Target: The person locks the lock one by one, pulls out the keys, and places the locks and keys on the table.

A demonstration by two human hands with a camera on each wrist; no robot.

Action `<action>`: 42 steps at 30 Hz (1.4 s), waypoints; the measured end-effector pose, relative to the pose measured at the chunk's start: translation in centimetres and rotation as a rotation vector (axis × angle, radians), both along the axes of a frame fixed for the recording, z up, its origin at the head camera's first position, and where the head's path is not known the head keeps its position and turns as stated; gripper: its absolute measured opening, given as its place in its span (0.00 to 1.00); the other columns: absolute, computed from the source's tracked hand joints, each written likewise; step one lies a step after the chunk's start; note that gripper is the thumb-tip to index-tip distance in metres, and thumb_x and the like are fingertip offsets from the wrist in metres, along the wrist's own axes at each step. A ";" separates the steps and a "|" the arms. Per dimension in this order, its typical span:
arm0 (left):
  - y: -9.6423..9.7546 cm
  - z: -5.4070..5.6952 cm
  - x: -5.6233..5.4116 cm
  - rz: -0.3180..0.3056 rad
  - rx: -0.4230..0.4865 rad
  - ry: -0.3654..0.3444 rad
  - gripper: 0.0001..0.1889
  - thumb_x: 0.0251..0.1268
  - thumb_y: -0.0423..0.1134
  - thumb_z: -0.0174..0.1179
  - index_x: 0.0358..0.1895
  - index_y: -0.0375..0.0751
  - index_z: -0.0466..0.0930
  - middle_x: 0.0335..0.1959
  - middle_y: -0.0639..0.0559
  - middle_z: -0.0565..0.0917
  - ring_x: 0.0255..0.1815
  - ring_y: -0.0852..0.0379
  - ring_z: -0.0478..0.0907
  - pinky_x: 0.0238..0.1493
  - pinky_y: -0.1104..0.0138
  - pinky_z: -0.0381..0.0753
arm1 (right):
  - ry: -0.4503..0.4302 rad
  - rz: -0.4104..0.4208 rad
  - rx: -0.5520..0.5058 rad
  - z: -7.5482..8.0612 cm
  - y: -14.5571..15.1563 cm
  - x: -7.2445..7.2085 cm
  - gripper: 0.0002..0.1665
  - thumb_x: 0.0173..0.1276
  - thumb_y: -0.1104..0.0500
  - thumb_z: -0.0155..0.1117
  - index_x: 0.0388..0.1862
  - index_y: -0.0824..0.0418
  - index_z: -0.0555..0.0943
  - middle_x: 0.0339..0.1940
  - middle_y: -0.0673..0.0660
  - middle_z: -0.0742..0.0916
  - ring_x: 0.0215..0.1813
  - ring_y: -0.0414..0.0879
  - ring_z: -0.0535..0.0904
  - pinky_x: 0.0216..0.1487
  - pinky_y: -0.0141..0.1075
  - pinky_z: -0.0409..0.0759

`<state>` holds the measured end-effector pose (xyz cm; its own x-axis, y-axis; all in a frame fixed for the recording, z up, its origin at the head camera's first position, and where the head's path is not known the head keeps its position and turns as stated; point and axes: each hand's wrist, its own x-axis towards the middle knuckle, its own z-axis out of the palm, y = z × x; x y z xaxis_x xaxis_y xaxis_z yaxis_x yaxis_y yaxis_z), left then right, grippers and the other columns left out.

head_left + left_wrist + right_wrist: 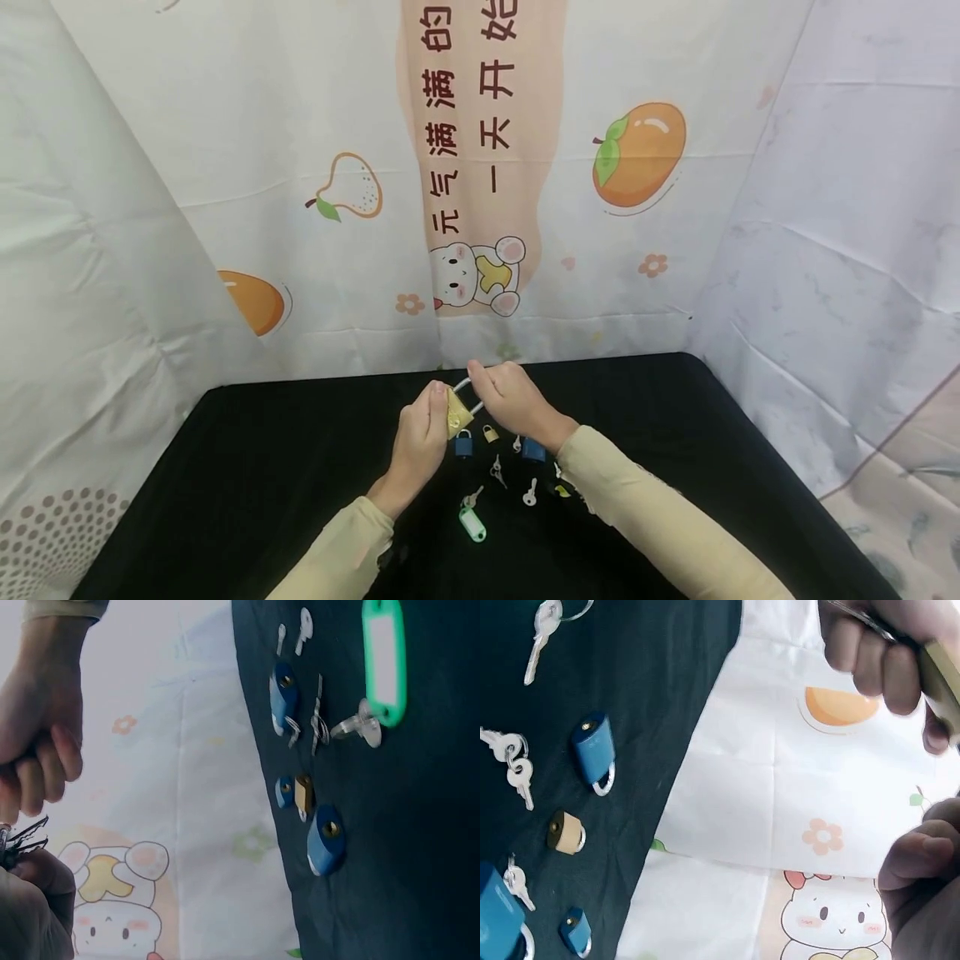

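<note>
Raised over the black cloth, a large gold padlock (457, 415) is held by its body in my left hand (420, 433), the thumb lying along it. My right hand (517, 402) grips the silver shackle (477, 407) at its curved end. Dark, thin key-like pieces (28, 838) stick out beside the left hand in the left wrist view. Whether the shackle is locked, I cannot tell. Below the hands lie a blue padlock (463, 447), a small brass padlock (491, 433) and another blue padlock (533, 450), partly behind the right wrist.
Several loose keys (530, 493) and a key pair (497, 472) lie on the black cloth (300, 500). Nearer is a green key tag (472, 525) with keys. A small blue padlock (575, 930) shows in the right wrist view. A printed curtain (337, 275) hangs behind.
</note>
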<state>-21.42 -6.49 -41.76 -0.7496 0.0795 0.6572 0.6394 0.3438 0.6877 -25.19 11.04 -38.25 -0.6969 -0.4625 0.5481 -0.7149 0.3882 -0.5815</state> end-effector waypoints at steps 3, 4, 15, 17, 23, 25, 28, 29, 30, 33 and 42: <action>0.2 0.3 -0.1 0.023 0.019 -0.028 0.18 0.85 0.36 0.40 0.29 0.43 0.71 0.17 0.60 0.69 0.15 0.64 0.67 0.15 0.68 0.69 | -0.022 0.006 -0.011 -0.1 -0.4 -0.2 0.36 0.85 0.56 0.41 0.09 0.52 0.59 0.08 0.40 0.60 0.11 0.34 0.50 0.16 0.31 0.52; 0.3 0.4 -0.1 0.027 0.026 -0.038 0.19 0.85 0.37 0.40 0.29 0.43 0.71 0.17 0.60 0.69 0.15 0.64 0.68 0.15 0.68 0.69 | -0.034 0.010 -0.017 -0.1 -0.5 -0.2 0.36 0.85 0.56 0.41 0.09 0.52 0.59 0.08 0.40 0.60 0.11 0.34 0.50 0.16 0.31 0.52; -0.1 0.5 0.1 0.062 -0.009 -0.098 0.20 0.85 0.42 0.42 0.26 0.45 0.68 0.16 0.59 0.67 0.15 0.64 0.67 0.15 0.69 0.68 | -0.107 0.007 -0.002 -0.7 -1.2 -0.4 0.36 0.86 0.52 0.39 0.09 0.52 0.59 0.08 0.42 0.61 0.10 0.37 0.52 0.17 0.32 0.55; -0.2 0.5 0.1 0.063 -0.036 -0.120 0.21 0.85 0.44 0.42 0.26 0.45 0.68 0.16 0.58 0.67 0.15 0.63 0.66 0.15 0.69 0.67 | -0.113 0.003 0.010 -0.9 -1.2 -0.5 0.37 0.86 0.52 0.39 0.09 0.52 0.60 0.07 0.42 0.61 0.10 0.38 0.53 0.16 0.32 0.56; -0.8 0.2 0.0 0.034 -0.070 -0.239 0.22 0.86 0.48 0.41 0.28 0.44 0.69 0.19 0.55 0.68 0.18 0.60 0.66 0.20 0.69 0.67 | -0.209 0.060 0.057 -1.4 -0.8 -1.4 0.37 0.86 0.49 0.39 0.10 0.52 0.61 0.09 0.43 0.62 0.12 0.39 0.55 0.19 0.32 0.58; -0.9 0.0 0.2 -0.024 -0.044 -0.329 0.22 0.85 0.52 0.39 0.33 0.42 0.72 0.22 0.54 0.70 0.20 0.59 0.67 0.20 0.69 0.69 | -0.321 0.099 0.034 -1.5 -0.7 -1.7 0.37 0.86 0.46 0.39 0.10 0.53 0.61 0.08 0.44 0.62 0.12 0.40 0.55 0.18 0.33 0.58; -1.2 -0.2 0.5 -0.153 0.028 -0.480 0.23 0.85 0.55 0.37 0.46 0.39 0.74 0.27 0.50 0.72 0.23 0.56 0.70 0.22 0.67 0.73 | -0.497 0.120 -0.023 -1.5 -0.5 -2.1 0.37 0.83 0.39 0.41 0.12 0.55 0.62 0.07 0.46 0.62 0.10 0.41 0.57 0.17 0.34 0.61; -1.2 -0.3 0.6 -0.191 0.054 -0.522 0.23 0.85 0.55 0.36 0.50 0.38 0.73 0.28 0.49 0.73 0.24 0.56 0.70 0.22 0.66 0.73 | -0.550 0.117 -0.050 -1.5 -0.4 -2.2 0.37 0.82 0.36 0.42 0.14 0.55 0.63 0.07 0.47 0.63 0.10 0.42 0.59 0.17 0.35 0.63; -1.3 -0.4 0.6 -0.223 0.075 -0.552 0.23 0.85 0.54 0.36 0.54 0.37 0.71 0.29 0.47 0.73 0.25 0.55 0.70 0.22 0.65 0.74 | -0.595 0.115 -0.079 -1.6 -0.3 -2.3 0.38 0.81 0.34 0.42 0.15 0.56 0.64 0.08 0.47 0.63 0.11 0.44 0.60 0.17 0.36 0.65; -1.4 -0.7 0.7 -0.231 0.097 -0.596 0.20 0.86 0.50 0.37 0.57 0.36 0.68 0.32 0.46 0.73 0.27 0.54 0.70 0.27 0.65 0.73 | -0.654 0.101 -0.148 -1.8 0.1 -2.4 0.38 0.80 0.32 0.42 0.22 0.61 0.68 0.13 0.51 0.67 0.16 0.46 0.65 0.21 0.39 0.70; -1.7 -1.0 0.1 -0.112 0.019 -0.587 0.18 0.85 0.50 0.38 0.63 0.41 0.59 0.32 0.45 0.71 0.29 0.54 0.69 0.31 0.66 0.70 | -0.688 0.100 -0.131 -2.6 0.4 -2.1 0.27 0.79 0.42 0.56 0.62 0.61 0.77 0.44 0.58 0.83 0.36 0.50 0.80 0.37 0.44 0.84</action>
<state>-21.29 -8.19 -42.72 -0.9757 0.1709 0.1372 0.1816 0.2805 0.9425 -27.32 11.47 -40.81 -0.8626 -0.5030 0.0544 -0.1974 0.2355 -0.9516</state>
